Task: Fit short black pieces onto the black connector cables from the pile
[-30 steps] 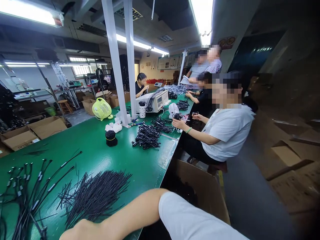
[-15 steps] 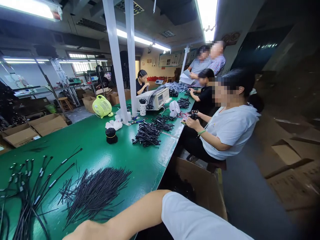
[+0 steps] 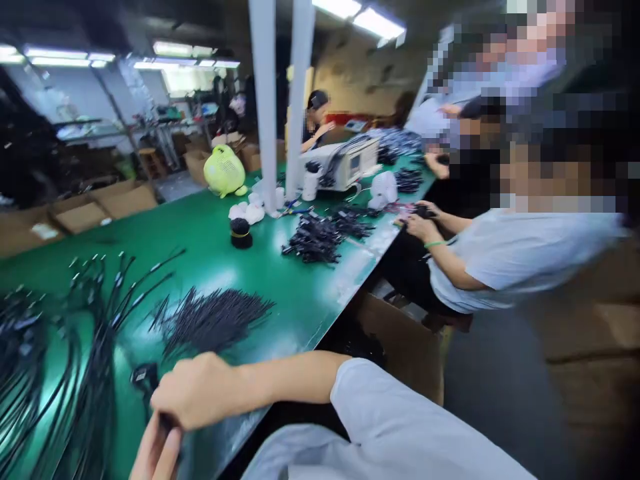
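Two-handed handling, as I judge the step: a dark cable piece (image 3: 169, 421) lies between my hands. My right hand (image 3: 196, 392) is curled closed on it; a black connector (image 3: 143, 375) shows at ten o'clock. My left hand (image 3: 149, 460), at seven o'clock, has fingers against it, though I cannot tell whether they pinch. The next move calls for a steady right-hand hold. Black strips (image 3: 215, 320) lie at twelve o'clock.

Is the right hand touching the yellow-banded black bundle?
Apart. The head view shows green tabletop and loose black strands between the right hand and the yellow-banded black bundle.
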Available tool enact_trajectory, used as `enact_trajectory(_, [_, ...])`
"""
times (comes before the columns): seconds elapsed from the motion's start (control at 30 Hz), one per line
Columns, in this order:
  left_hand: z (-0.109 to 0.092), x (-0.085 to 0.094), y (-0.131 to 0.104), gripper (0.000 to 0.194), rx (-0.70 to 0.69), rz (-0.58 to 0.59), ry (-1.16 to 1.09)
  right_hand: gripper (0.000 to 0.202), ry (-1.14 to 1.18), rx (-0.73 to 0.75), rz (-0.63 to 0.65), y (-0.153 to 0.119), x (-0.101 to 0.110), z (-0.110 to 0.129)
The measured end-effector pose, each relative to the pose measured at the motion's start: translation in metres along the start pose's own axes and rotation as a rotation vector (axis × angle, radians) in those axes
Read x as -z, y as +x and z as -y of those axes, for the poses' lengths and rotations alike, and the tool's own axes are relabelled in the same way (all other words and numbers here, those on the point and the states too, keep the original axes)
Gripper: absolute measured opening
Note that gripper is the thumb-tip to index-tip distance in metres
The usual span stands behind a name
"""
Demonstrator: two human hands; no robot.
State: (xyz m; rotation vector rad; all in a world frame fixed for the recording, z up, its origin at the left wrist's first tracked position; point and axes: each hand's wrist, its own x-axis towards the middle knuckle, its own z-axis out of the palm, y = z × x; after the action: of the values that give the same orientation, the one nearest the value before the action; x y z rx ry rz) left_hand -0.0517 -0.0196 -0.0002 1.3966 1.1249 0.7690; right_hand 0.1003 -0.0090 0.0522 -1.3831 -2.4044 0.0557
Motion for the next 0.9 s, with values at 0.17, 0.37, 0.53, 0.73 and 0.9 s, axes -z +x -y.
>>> enact_trajectory(0.17, [0.010,-0.012,-0.017,0.067,-0.076,-0.259,0.088,0.021,0.673,-0.250,-0.080,-0.014,-0.004,0.002])
enact_trajectory(0.37, [-0.010,-0.009,-0.011,0.040,-0.186,0.025,0.028,0.042,1.681,-0.522,0.370,-0.029,-0.033,-0.017])
enact_trajectory(0.53, [-0.014,-0.013,-0.004,0.028,-0.015,-0.158,-0.473,0.035,1.105,-0.445,0.086,-0.041,-0.025,-0.019])
enact_trajectory(0.73, [-0.001,-0.039,-0.004,0.043,0.165,0.039,-0.415,0.041,1.270,-0.516,-0.128,-0.042,-0.027,-0.018])
enact_trajectory(0.9, [0.012,-0.059,-0.016,0.055,0.318,0.262,-0.362,0.035,1.843,-0.731,-0.115,-0.047,-0.029,-0.012])
